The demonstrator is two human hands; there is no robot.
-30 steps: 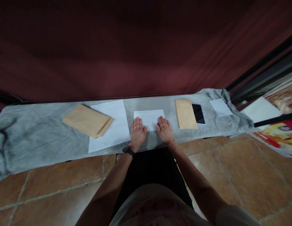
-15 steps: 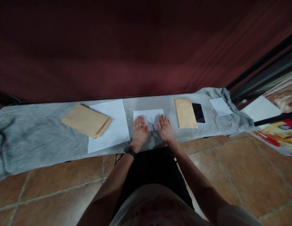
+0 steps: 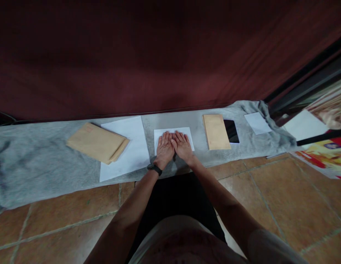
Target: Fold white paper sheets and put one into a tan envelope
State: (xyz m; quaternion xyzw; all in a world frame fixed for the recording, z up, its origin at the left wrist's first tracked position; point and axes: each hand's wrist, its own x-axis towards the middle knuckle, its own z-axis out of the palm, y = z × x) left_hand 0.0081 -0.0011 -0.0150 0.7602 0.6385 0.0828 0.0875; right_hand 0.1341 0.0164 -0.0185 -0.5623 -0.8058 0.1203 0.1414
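A white sheet of paper (image 3: 159, 132), probably folded, lies in front of me on the grey cloth. My left hand (image 3: 165, 148) rests flat on it, fingers stretched out. Beside it my right hand (image 3: 182, 145) also presses flat on the paper, its thumb side touching the left hand. Both hands cover the middle of the paper; its top edge and side corners show. To the left, brown envelopes (image 3: 95, 142) lie in a slanted stack over larger white sheets (image 3: 138, 146). On the right sits a neater pile of brown envelopes (image 3: 216, 132).
A dark-screened phone or tablet (image 3: 231, 131) lies partly under the right envelope pile. Farther right is a small white paper (image 3: 257, 123). The grey cloth (image 3: 43, 157) covers a long narrow surface against a dark red backdrop (image 3: 159, 66). A colourful printed box or poster (image 3: 330, 156) stands at the far right.
My hands have slid inward across the white paper, from its two sides to its middle, where they now touch. Both stay flat. The view has shifted slightly.
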